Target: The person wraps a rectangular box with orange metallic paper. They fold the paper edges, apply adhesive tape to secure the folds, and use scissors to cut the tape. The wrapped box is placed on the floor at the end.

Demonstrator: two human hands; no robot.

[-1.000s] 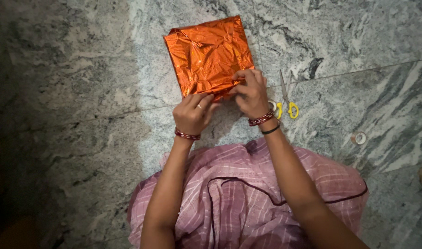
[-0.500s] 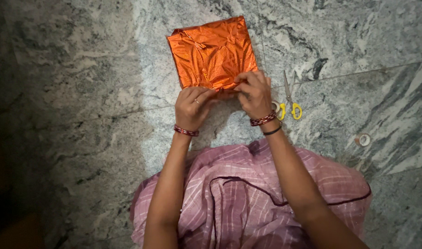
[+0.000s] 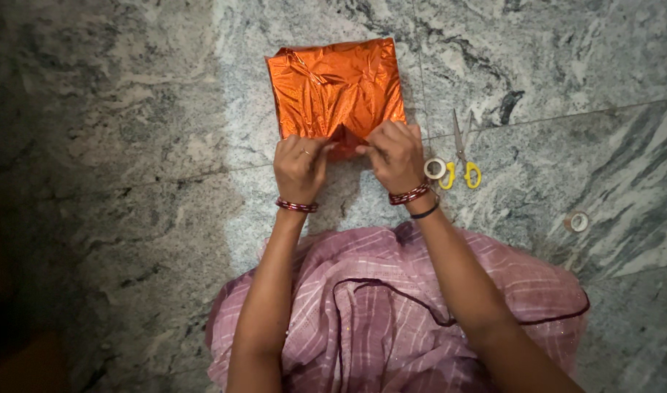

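I saw the orange parcel (image 3: 336, 87) upper centre on the floor (image 3: 129, 145), mostly wrapped. My left hand (image 3: 299, 160) and right hand (image 3: 395, 154) pinched its near flap shut; taping was left, I judged, with scissors (image 3: 464, 164) to the right.

We see crinkled glossy orange foil wrap (image 3: 337, 87), polished speckled granite floor (image 3: 129, 145), metal scissors (image 3: 464, 156) with yellow plastic handles, matt pink cloth (image 3: 377, 320).
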